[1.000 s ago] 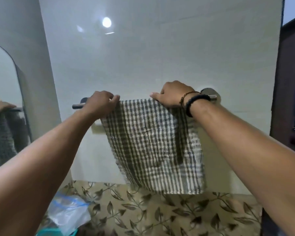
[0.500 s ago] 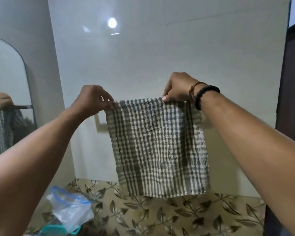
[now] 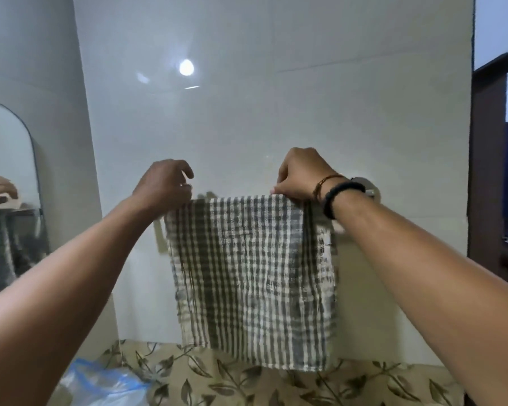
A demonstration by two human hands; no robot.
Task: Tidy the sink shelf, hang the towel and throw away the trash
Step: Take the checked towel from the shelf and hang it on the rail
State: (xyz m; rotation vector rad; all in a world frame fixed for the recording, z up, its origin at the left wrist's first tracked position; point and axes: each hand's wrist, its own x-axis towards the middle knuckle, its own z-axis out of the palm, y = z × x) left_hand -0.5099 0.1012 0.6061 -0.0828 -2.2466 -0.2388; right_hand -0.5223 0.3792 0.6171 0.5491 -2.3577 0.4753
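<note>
A grey-and-white checked towel (image 3: pixel 252 282) hangs flat against the pale wall, its top edge level and straight. My left hand (image 3: pixel 165 186) pinches the towel's top left corner, with the index finger raised. My right hand (image 3: pixel 301 174), with bracelets at the wrist, pinches the top right edge. The chrome end mount of the towel bar (image 3: pixel 371 190) shows just behind my right wrist. The bar itself is hidden behind the towel and my hands.
An arched mirror (image 3: pixel 9 159) on the left wall reflects a hand and the towel. A clear plastic bag with blue trim (image 3: pixel 100 385) lies at bottom left on a leaf-patterned surface (image 3: pixel 276 388). A dark door frame (image 3: pixel 484 171) stands at right.
My hands went from resting on top of the draped towel to pinching its upper corners. The towel now hangs wider and flatter, and the left end of the bar is hidden.
</note>
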